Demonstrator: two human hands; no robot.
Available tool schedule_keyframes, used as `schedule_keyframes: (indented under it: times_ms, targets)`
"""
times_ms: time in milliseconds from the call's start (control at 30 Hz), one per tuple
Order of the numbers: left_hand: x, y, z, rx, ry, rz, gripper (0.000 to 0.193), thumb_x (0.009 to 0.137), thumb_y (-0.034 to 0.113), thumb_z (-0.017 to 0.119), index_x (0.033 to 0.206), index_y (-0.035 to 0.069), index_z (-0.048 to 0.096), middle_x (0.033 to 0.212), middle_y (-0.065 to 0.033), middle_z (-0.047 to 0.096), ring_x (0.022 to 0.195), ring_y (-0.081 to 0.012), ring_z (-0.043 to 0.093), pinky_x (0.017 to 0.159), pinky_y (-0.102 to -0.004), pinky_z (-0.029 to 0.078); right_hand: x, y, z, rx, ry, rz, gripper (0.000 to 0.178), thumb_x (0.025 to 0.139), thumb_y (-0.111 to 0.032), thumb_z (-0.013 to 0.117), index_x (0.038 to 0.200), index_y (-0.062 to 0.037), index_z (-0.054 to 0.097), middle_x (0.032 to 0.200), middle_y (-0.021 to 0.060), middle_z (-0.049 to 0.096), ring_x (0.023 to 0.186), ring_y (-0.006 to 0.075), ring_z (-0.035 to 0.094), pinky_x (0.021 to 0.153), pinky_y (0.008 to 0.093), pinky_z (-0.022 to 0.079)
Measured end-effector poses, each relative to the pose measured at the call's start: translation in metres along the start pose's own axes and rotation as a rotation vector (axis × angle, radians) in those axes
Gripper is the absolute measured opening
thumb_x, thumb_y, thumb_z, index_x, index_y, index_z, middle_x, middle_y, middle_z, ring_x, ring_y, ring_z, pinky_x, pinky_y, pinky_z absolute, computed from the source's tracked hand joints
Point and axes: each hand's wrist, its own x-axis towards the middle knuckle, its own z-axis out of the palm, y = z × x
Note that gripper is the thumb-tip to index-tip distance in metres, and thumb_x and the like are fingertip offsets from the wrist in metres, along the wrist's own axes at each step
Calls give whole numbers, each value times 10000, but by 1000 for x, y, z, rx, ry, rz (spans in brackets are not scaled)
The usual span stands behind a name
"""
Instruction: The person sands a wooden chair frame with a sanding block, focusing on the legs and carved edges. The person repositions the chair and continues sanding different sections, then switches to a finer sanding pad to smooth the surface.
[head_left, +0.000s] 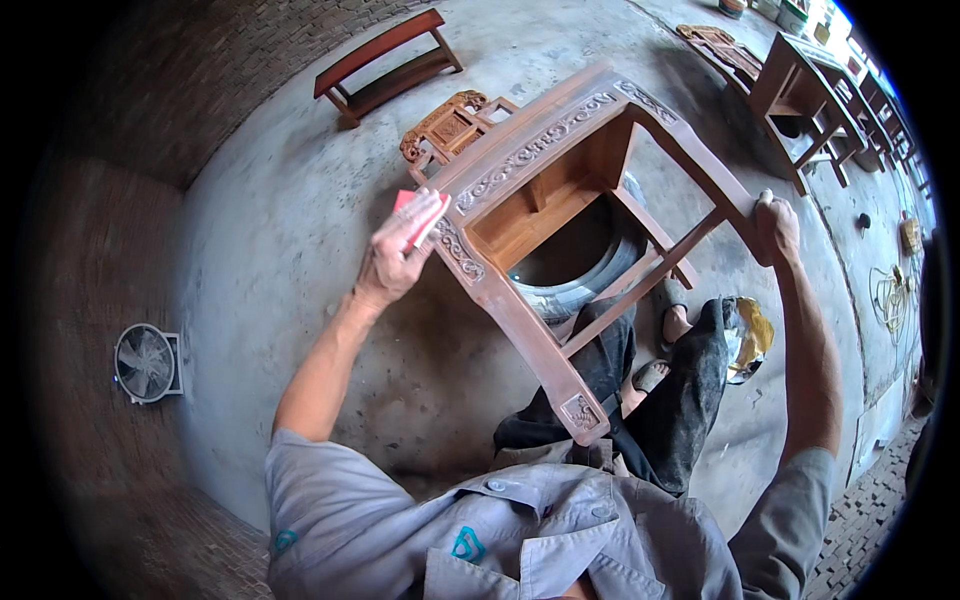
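Note:
A carved wooden stool frame (535, 152), dusty and unpainted, lies tipped on its side in front of me; one leg reaches down to my lap. My left hand (388, 262) is closed on a folded piece of red sandpaper (428, 212), pale on one face, at the frame's left corner beside the carved band. On the far right, my right hand (777, 230) wraps round the other leg. Below the frame is a tyre (585, 298), partly hidden by it, and the frame seems to lean there.
A reddish bench (390, 65) stands at the far left, near a carved chair back (450, 130). Several wooden furniture frames (800, 100) line the far right. A fan (147, 363) sits by the left brick wall. A yellow and white bag (750, 340) lies beside my leg.

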Motion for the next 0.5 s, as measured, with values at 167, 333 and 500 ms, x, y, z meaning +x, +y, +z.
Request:
schedule_keyframes:
  times_ms: [167, 333, 500]
  targets:
    - [-29, 13, 36, 12, 76, -35, 380, 930, 67, 612, 1303, -8, 613, 1372, -198, 584, 1338, -358, 505, 1136, -436, 385, 15, 36, 12, -159, 36, -128, 470, 1006, -297, 316, 857, 31, 617, 968, 273, 671, 964, 443, 634, 906, 499, 468]
    - [-36, 16, 34, 48, 112, -40, 379, 932, 43, 585, 1303, -30, 603, 1376, -194, 582, 1329, -348, 513, 1130, -431, 388, 11, 20, 7, -317, 44, -242, 347, 971, -254, 405, 878, 5, 615, 938, 238, 691, 921, 417, 673, 822, 496, 516]
    - [-58, 70, 52, -31, 108, 62, 359, 922, 63, 575, 1264, -31, 632, 1310, -218, 621, 1270, -363, 565, 1107, -454, 411, 16, 29, 9, -66, 47, -94, 338, 956, -243, 419, 861, -1, 633, 931, 254, 692, 923, 422, 675, 833, 495, 516]
